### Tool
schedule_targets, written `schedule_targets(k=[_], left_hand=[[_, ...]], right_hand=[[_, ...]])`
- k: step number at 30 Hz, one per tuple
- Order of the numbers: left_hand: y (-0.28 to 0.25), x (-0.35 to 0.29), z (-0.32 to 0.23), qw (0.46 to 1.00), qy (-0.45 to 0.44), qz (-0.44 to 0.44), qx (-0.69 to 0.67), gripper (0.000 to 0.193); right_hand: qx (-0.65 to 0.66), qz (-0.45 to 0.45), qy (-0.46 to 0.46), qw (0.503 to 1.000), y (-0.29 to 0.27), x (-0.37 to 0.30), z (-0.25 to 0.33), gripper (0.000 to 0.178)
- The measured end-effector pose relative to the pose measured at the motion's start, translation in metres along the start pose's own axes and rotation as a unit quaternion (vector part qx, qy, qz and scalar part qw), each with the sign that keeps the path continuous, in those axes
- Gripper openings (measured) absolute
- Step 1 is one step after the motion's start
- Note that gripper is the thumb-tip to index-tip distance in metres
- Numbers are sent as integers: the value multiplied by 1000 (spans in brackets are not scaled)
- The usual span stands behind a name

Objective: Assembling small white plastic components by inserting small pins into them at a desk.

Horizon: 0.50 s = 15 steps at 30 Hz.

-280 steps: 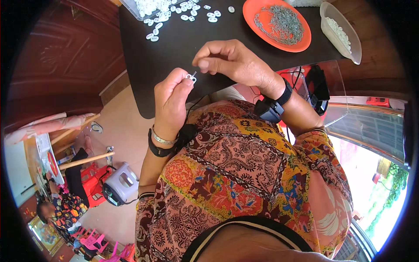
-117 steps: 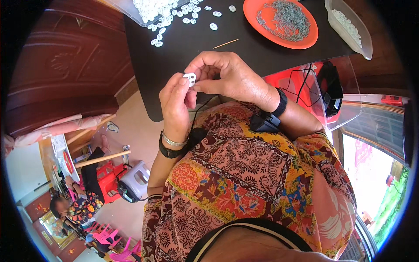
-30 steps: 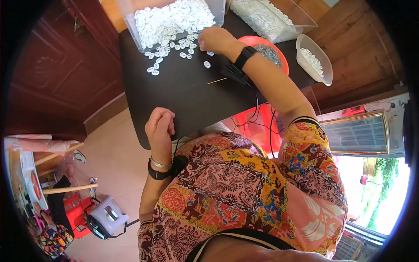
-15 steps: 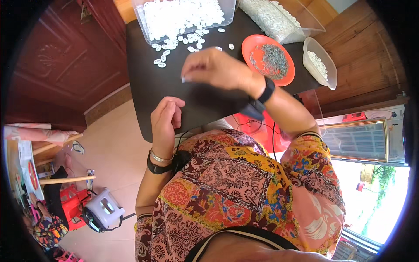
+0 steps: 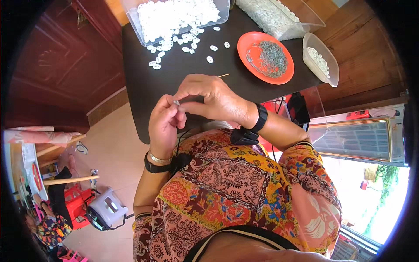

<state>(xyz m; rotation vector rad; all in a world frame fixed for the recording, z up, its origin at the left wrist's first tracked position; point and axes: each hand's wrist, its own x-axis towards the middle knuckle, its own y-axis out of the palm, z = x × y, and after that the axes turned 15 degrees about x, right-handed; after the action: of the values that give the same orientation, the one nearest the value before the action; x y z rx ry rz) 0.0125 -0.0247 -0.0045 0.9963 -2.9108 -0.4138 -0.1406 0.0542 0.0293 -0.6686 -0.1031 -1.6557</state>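
My left hand (image 5: 163, 124) and my right hand (image 5: 210, 98) meet above the near part of the dark table. Both pinch at one small whitish piece (image 5: 176, 103), mostly covered by the fingertips, so its kind is unclear. A thin tan stick (image 5: 224, 75) shows just beyond the right hand's knuckles; whether the hand holds it or it lies on the table I cannot tell. Farther off, small white oval tags (image 5: 209, 59) with dark marks lie scattered. An orange-red plate (image 5: 245, 65) bears a heap of small silvery metal bits (image 5: 273, 59).
At the far left of the dark table (image 5: 139, 87) stands a clear plastic tub (image 5: 225, 16) heaped with white tags. A clear bag (image 5: 266, 19) of white pieces lies at the back right. Near the right edge sits a cream bowl (image 5: 333, 72) with small white pieces.
My right hand has come down and left from over the table to meet my left hand. Their fingertips now touch at the small piece. The view has shifted slightly.
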Motion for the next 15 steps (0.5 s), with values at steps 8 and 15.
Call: schedule_targets(k=[8, 15], left_hand=[[-8, -1, 7, 996, 5, 35, 81, 12], [-14, -1, 14, 998, 3, -21, 64, 11]], right_hand=[[-41, 32, -37, 998, -4, -3, -5, 16], [-196, -2, -6, 981, -50, -2, -8, 11]])
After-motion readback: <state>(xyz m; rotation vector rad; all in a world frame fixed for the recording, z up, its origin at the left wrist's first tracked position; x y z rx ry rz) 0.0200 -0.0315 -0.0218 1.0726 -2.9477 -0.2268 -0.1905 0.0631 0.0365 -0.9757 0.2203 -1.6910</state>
